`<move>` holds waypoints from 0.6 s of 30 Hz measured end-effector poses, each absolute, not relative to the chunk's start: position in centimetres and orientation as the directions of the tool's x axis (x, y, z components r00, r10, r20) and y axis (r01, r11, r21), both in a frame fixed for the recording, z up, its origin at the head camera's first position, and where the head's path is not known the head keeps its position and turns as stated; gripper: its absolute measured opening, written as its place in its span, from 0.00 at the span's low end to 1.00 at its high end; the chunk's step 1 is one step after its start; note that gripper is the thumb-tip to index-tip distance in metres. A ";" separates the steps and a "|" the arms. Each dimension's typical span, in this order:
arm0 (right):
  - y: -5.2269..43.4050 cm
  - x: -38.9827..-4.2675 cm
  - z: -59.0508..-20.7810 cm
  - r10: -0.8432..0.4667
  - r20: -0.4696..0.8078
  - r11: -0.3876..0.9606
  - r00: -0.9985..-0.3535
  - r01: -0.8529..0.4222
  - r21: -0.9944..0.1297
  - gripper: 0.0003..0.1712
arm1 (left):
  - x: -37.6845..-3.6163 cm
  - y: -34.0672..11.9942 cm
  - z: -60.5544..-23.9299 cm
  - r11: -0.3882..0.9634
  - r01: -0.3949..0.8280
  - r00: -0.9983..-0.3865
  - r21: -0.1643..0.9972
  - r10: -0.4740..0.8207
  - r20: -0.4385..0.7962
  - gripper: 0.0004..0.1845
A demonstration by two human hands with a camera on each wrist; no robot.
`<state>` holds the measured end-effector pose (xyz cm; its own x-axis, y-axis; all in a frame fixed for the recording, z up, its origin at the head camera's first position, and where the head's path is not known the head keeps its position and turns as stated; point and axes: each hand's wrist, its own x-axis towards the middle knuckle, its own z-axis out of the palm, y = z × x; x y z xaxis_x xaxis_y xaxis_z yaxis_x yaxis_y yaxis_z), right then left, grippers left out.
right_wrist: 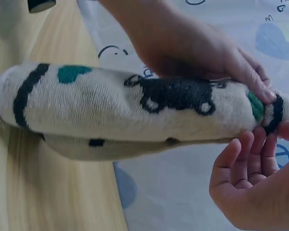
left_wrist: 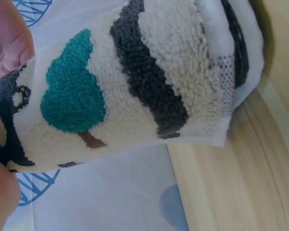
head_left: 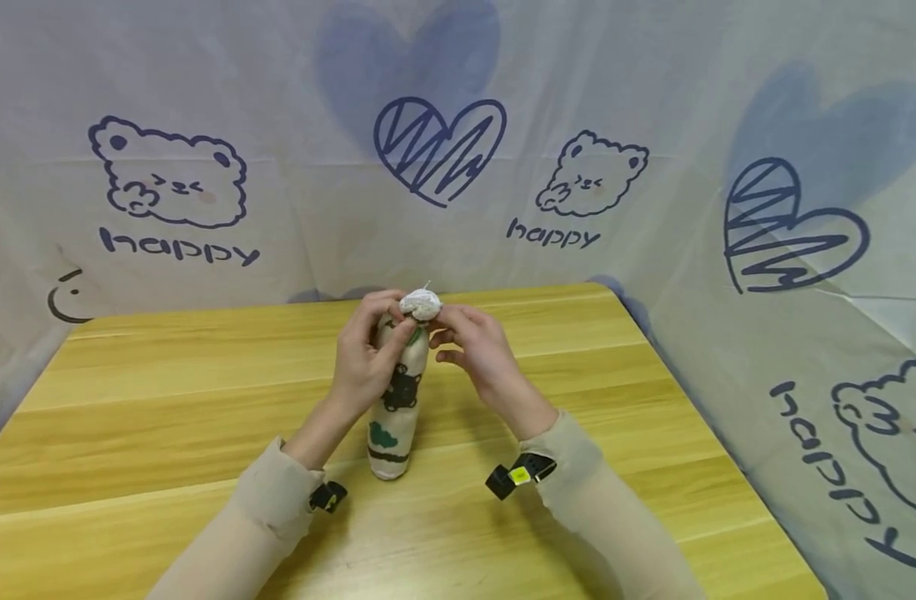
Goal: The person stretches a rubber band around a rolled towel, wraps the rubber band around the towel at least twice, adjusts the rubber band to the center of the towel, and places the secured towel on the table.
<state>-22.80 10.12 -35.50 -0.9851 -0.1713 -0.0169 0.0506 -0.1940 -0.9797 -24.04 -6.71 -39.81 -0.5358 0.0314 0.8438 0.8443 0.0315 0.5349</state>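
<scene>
A cream sock with a black bear, a teal tree and dark stripes covers a bottle-shaped thing standing upright on the wooden table. My left hand grips the sock-covered neck from the left. My right hand pinches the bunched white sock end at the top. In the left wrist view the sock's base fills the frame, with my fingers at the left edge. In the right wrist view my left hand lies over the sock, and my right hand touches its tip with the thumb.
A pale cloth printed with bears, hearts and "happy" hangs behind the table and drapes down its right side. The table's right edge runs diagonally. Small black wrist cameras sit at both cuffs.
</scene>
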 end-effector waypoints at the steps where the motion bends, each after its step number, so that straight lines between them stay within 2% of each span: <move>1: 10.1 -22.9 -35.5 -0.180 -0.037 -0.195 -0.983 0.072 -0.978 0.14 | -24.0 -6.7 -39.8 0.032 0.841 -0.541 0.541 0.037 0.840 0.07; 8: 10.0 -23.1 -35.9 -0.227 -0.147 -0.183 -0.963 0.191 -0.964 0.15 | -24.0 -7.1 -40.3 0.086 0.835 -0.548 0.543 0.056 0.834 0.08; 14: 9.9 -23.1 -36.3 -0.186 -0.108 -0.175 -0.977 0.141 -0.974 0.13 | -23.8 -7.0 -40.5 0.098 0.828 -0.559 0.551 0.071 0.826 0.10; 18: 9.5 -23.1 -36.6 -0.179 -0.069 -0.205 -0.981 0.106 -0.973 0.10 | -23.6 -6.9 -40.6 0.053 0.797 -0.604 0.602 0.044 0.796 0.07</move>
